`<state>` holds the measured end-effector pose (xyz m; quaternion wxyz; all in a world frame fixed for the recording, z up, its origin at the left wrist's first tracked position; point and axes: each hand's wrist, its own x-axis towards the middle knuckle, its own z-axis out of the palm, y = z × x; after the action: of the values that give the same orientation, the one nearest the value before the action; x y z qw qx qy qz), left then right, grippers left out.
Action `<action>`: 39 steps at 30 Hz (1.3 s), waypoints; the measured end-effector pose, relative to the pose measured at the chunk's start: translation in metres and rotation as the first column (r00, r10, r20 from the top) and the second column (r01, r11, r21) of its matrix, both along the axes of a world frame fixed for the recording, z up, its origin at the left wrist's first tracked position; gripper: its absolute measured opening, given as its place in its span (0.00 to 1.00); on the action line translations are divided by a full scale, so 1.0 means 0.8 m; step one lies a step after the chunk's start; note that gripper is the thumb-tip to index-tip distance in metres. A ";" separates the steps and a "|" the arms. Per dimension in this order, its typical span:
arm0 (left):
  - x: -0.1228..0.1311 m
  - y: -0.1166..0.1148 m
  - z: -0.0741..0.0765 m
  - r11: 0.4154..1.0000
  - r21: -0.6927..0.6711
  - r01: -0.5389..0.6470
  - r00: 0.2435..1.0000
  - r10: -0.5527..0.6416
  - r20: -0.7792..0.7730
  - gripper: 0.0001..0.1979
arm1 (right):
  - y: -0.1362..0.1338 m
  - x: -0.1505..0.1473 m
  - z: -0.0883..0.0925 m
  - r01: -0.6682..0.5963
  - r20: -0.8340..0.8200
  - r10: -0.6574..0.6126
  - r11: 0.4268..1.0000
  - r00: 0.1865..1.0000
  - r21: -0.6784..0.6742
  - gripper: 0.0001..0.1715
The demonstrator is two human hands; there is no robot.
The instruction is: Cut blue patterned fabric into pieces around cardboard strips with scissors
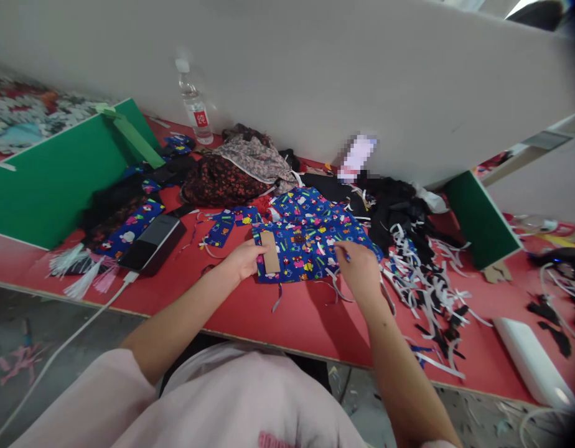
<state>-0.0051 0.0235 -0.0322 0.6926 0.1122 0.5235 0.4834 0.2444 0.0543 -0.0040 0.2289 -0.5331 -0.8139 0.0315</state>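
Blue cloth (310, 227) with a bright cartoon print lies spread in front of me. On its left edge rests a plain brown cardboard strip (270, 254). My left hand (245, 258) is closed on that strip, with the thumb on top. The fingers of my right hand (359, 267) are curled together over the right part of the cloth. A small blue bit shows at its fingertips, too small to make out. Smaller pieces of the same print (219, 229) lie just left of the cloth.
Left stand a power bank (152, 244) with a white cable, a green divider (58, 180) and a water bottle (195, 109). Floral cloth (236, 168) is heaped behind. White strips and black scraps (420, 280) pile up right, near another green divider (483, 218) and a white case (532, 361).
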 end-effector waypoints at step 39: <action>-0.005 -0.009 0.000 0.977 0.103 0.184 0.980 -0.190 0.054 0.13 | 0.049 -0.142 0.011 -0.466 -0.308 0.407 0.873 0.860 -0.145 0.04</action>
<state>-0.0089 0.0167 -0.0321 0.7451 0.1792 0.4641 0.4442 0.1308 0.0932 0.0049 0.2648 -0.3458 -0.8670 0.2421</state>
